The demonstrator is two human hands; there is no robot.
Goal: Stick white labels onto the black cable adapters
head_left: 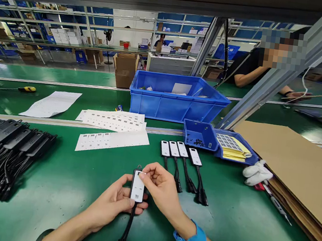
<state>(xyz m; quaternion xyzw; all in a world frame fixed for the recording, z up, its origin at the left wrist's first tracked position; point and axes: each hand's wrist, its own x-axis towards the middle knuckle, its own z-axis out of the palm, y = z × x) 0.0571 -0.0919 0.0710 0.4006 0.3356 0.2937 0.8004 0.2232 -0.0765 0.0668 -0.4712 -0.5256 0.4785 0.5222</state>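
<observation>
One black device (pixel 137 193) with a white label (pixel 138 182) sits in the left hand (pixel 114 201), near the middle of the tabletop's near edge, its cable (pixel 128 227) hanging toward that edge. The left hand grips it narrowly, thumb at the lower end and fingers behind. The right hand (pixel 163 190) has its thumb on the label's upper end, fingers curled close; whether they pinch it I cannot tell

Just beyond the right hand lie four labelled devices (pixel 182 150) in a row, cables toward the near edge. Toward the left edge is one pile of black devices (pixel 10 136), too overlapped to count. Between, one label sheet (pixel 112 141) lies before several overlapping sheets (pixel 113 121). Right of centre are two small blue trays, one with small black parts (pixel 198 142), one with yellow-edged sheets (pixel 231 145); behind stands one large blue bin (pixel 177 107). Toward the right edge lie white gloves (pixel 257 173) and cardboard (pixel 294 162)

The tabletop (pixel 81 181) is glossy green. Past it are one open carton (pixel 125 70), one fan (pixel 108 35), shelving, and two people, one seen at right behind a slanted metal post (pixel 277 72)
</observation>
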